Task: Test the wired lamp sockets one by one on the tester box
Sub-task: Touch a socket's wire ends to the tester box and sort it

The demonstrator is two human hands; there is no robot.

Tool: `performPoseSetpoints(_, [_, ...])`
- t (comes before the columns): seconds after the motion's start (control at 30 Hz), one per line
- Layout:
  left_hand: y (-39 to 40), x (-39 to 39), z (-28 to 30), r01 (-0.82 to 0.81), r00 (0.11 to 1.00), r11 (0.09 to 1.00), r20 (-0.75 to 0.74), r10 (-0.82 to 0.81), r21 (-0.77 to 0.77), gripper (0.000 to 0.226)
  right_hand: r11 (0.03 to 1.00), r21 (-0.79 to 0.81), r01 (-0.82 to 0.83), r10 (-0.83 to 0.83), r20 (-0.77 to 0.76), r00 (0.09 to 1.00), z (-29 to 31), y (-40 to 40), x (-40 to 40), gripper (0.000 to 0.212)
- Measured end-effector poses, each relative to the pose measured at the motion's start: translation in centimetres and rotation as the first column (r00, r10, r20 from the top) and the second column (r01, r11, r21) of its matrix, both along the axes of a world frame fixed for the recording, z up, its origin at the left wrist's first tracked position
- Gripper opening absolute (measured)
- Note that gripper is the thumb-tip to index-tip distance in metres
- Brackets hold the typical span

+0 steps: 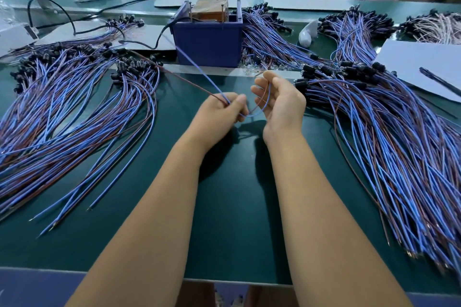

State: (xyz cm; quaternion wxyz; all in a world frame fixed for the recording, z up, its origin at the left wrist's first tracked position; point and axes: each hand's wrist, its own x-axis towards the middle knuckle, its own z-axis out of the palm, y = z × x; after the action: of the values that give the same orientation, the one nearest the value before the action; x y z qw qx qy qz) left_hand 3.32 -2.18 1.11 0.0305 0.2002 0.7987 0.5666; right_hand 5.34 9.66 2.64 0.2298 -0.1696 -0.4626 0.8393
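The blue tester box (208, 43) stands at the middle back of the green table, with two metal pins sticking up from it. My left hand (219, 113) pinches a blue and a brown wire (199, 75) that run up and back toward the box and the left pile. My right hand (279, 104) holds the same pair of wires, which loop between the two hands. The socket at the wires' end is not plainly visible. Both hands hover over the table in front of the box.
A large pile of wired sockets (74, 107) fans out on the left. Another large pile (389, 144) lies on the right, with more bundles (269, 35) behind. A white sheet with a pen (439, 82) sits at far right. Black cables trail at back left.
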Motion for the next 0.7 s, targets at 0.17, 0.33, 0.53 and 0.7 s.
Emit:
performPoseSetpoints(0.17, [0.3, 0.9, -0.2, 0.139, 0.974, 0.950, -0.133, -0.182, -0.280, 0.030, 0.945, 0.323, 0.043, -0.071, 0.074, 0.995, -0.7, -0.2, -0.3, 0.028])
performPoseSetpoints(0.33, [-0.4, 1.2, -0.1, 0.348, 0.933, 0.928, -0.045, -0.356, -0.133, 0.025, 0.872, 0.486, 0.058, -0.113, 0.084, 0.990, -1.5, -0.3, -0.6, 0.027])
performPoseSetpoints(0.53, [-0.3, 1.8, 0.7, 0.365, 0.929, 0.925, -0.030, -0.369, -0.103, 0.042, 0.889, 0.458, -0.011, -0.049, 0.117, 0.992, -1.6, 0.3, -0.1, 0.022])
performPoseSetpoints(0.7, [1.9, 3.0, 1.2, 0.321, 0.946, 0.943, -0.016, -0.324, -0.087, 0.033, 0.900, 0.436, -0.016, -0.026, 0.091, 0.995, -0.7, 2.1, 1.2, 0.021])
